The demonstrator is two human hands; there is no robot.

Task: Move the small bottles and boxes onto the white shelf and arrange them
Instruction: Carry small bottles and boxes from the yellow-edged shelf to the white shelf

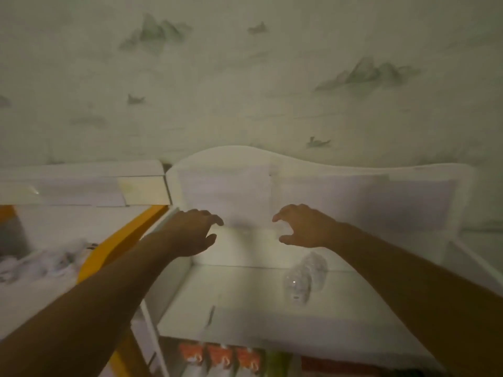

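I am reaching both arms over the white shelf point(272, 317), my left hand point(194, 232) and right hand point(302, 227) spread wide, holding nothing. Two clear bottles point(304, 278) are standing just beneath my right forearm; lowering it carelessly could be knocking them over.

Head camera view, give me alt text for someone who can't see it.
Two bare hands, the left hand and right hand, reach out empty with fingers loosely curled above the top of a white shelf. Two clear plastic bottles sit on the shelf below the right forearm, and orange-labelled packages show on a lower level.
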